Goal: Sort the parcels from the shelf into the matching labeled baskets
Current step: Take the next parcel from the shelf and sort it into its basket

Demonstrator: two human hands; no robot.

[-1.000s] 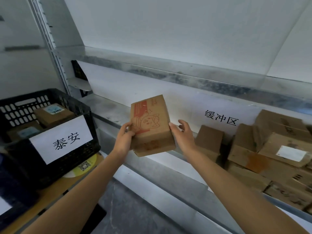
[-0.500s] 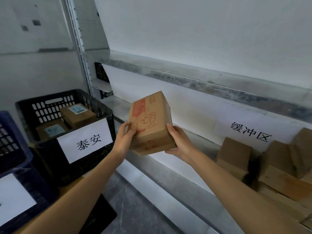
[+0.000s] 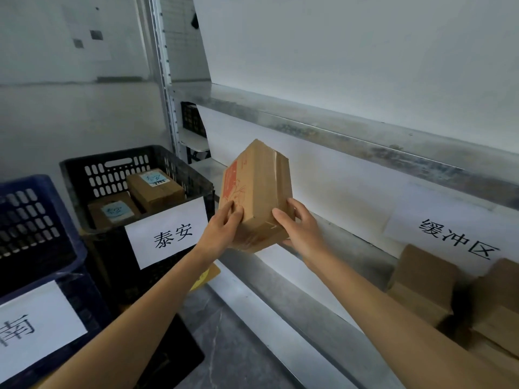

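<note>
Both hands clamped on brown cardboard parcel with red print (image 3: 257, 192), left hand (image 3: 224, 226) on printed side, right hand (image 3: 297, 224) on opposite side. Parcel up in air, tilted, just beside black plastic basket with white paper label (image 3: 134, 197), in front of metal shelf (image 3: 323, 242). Two labelled boxes (image 3: 154, 189) in basket.

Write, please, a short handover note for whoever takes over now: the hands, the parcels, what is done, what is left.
Left hand and right hand: both grip the brown cardboard parcel with red print, held up in the air.
Black plastic basket labelled 泰安: two brown cardboard parcels with blue labels inside, so those are done.
Blue plastic basket: contents hidden.
Left: find the held parcel's address (no label faces the camera), put it in the matching basket, then sort the plain cardboard parcels on the grey metal shelf at right.
</note>
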